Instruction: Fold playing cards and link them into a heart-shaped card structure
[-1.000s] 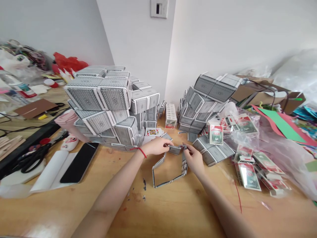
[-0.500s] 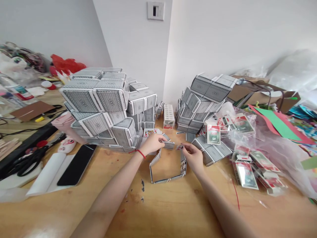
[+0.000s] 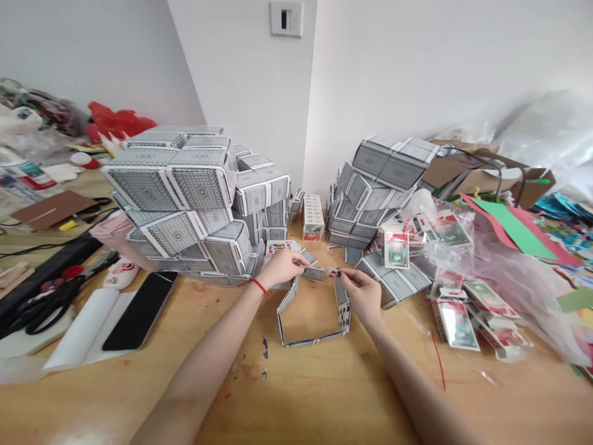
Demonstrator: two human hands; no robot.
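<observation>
A chain of folded playing cards [image 3: 310,339] stands on edge on the table, forming a ring with a gap at its far side. My left hand [image 3: 285,267], a red string at its wrist, pinches the grey-backed playing card [image 3: 314,272] at the ring's left end. Across the gap, my right hand [image 3: 362,292] is closed on a playing card [image 3: 332,272] whose face shows red marks. The two cards are close but apart. Behind my left hand lie face-up playing cards [image 3: 280,246].
Tall stacks of card-built boxes stand at left [image 3: 199,191] and right [image 3: 382,185]. A row of card packs [image 3: 313,217] sits between them. Opened packs [image 3: 458,324] lie at right; a phone [image 3: 140,311] and scissors [image 3: 55,296] at left.
The card in my right hand has turned so that more of its face shows. The gap between the two cards looks slightly wider. My left hand keeps its pinch.
</observation>
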